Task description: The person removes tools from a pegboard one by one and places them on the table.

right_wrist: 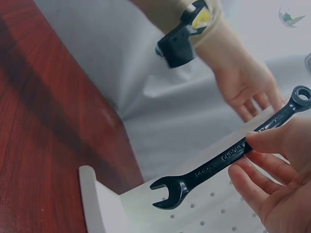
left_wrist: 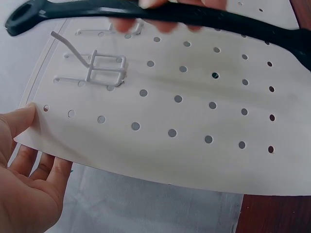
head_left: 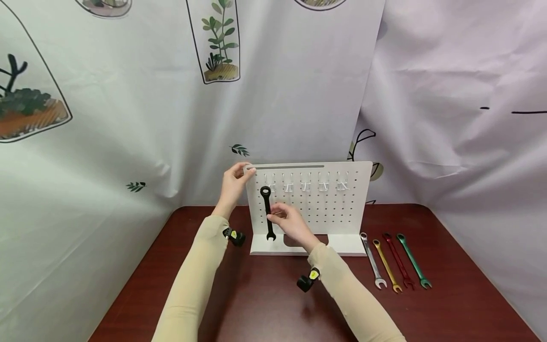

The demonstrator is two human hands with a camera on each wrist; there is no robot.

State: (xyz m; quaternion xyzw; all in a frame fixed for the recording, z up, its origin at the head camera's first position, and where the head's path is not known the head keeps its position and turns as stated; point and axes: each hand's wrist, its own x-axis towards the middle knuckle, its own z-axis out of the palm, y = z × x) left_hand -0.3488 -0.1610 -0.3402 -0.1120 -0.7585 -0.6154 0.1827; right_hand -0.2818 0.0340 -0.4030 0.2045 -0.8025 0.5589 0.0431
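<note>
A black combination wrench (head_left: 268, 213) is pinched by my right hand (head_left: 292, 226) between thumb and fingers, ring end up and open end down, in front of the board's left part. In the right wrist view the same wrench (right_wrist: 209, 168) slants across, with lettering on its shaft. My left hand (head_left: 234, 183) grips the top left corner of a white pegboard (head_left: 316, 209), thumb in front and fingers behind, as the left wrist view also shows. A row of several white hooks (head_left: 306, 186) sits on the upper board. The wrench's ring is close to the leftmost hook (left_wrist: 104, 68).
To the right of the board several wrenches lie on the dark red table (head_left: 273, 294): silver (head_left: 373, 261), yellow (head_left: 387, 266), dark red (head_left: 398, 261) and green (head_left: 414, 261). A printed white curtain (head_left: 299, 104) hangs behind and at the sides.
</note>
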